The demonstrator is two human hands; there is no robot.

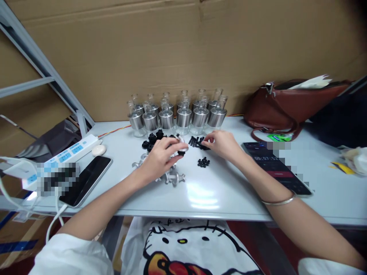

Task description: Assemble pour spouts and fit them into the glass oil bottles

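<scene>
The left hand (162, 154) grips a small pale-and-black part (185, 147) between thumb and fingers, near silver metal pieces (175, 178) on the table (157, 200). The right hand (224, 145) has its fingertips at the black pins (194, 142) — whether pinching one, I cannot tell — just beyond black rings (203, 162) (a loose little heap).

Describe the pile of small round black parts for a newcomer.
On the white table, find the two rows of silver-banded glass bottles. In front, near the bare right hand, sits the pile of small round black parts. Its pieces are stubby; the black pile behind has elongated ones.
</scene>
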